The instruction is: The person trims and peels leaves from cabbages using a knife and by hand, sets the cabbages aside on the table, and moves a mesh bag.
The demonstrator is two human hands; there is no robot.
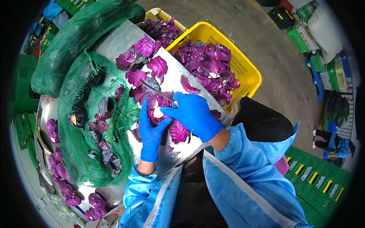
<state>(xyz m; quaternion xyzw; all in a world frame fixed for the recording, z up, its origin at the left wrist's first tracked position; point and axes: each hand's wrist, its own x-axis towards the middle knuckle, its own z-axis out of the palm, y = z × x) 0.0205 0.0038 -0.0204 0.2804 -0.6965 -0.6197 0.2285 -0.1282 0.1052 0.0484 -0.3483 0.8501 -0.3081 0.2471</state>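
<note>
Both of my hands wear blue gloves over a steel table. My right hand is closed around a knife, whose blade points up and left over purple cabbage leaves. My left hand holds a purple cabbage piece with a white cut part, its thumb and fingers on either side. Loose purple leaves lie around both hands. Left of them, a green mesh net is spread out with dark leaves on it.
A yellow crate full of purple leaves stands beyond the table's right edge, with another yellow crate behind. A filled green net sack lies upper left. Purple cabbages line the left side. A person is far right.
</note>
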